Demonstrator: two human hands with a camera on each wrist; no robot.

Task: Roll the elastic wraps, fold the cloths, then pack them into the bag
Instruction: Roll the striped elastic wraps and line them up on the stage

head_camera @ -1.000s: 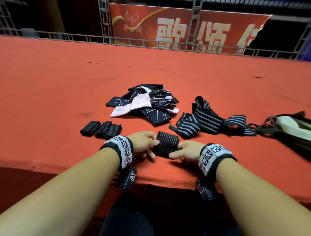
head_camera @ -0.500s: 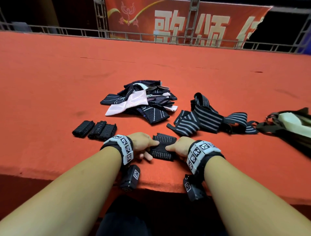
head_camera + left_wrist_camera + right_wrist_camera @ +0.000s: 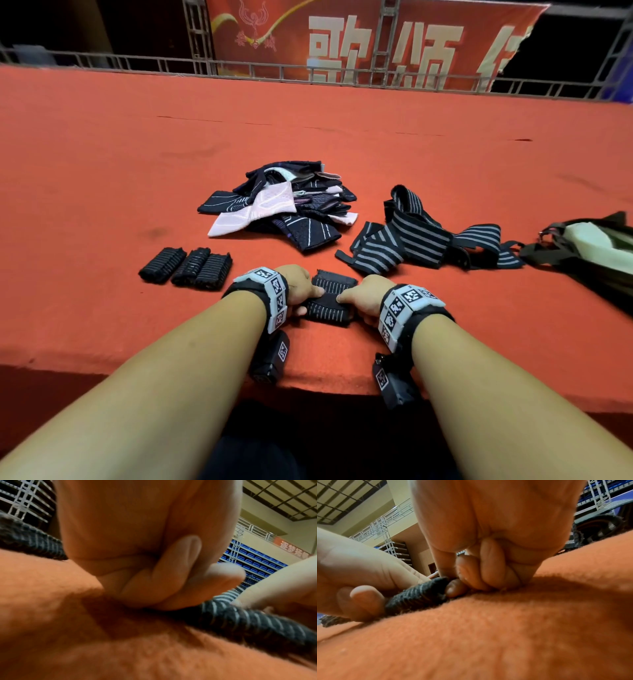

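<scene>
Your left hand [image 3: 301,286] and right hand [image 3: 366,298] both pinch the black elastic wrap with thin grey stripes [image 3: 329,297], one at each end, near the front edge of the orange felt-covered desk [image 3: 102,192]. The wrap is partly rolled: its rolled part lies under your fingertips with its long axis running left to right, and the flat unrolled tail points away from you. In the left wrist view your curled fingers [image 3: 171,577] bear down on the wrap's left end; in the right wrist view your thumb and fingers [image 3: 471,573] clamp its right end against the felt. To your left, three finished rolls of black striped wrap [image 3: 186,269] sit side by side, touching, their long axes slanting away from you to the right. Beyond your hands lies a loose heap of dark navy and pale pink cloths [image 3: 281,205], and to its right a tangle of unrolled black-and-grey striped wraps [image 3: 421,233]. The dark bag with a pale green lining [image 3: 589,246] sits open at the far right.
</scene>
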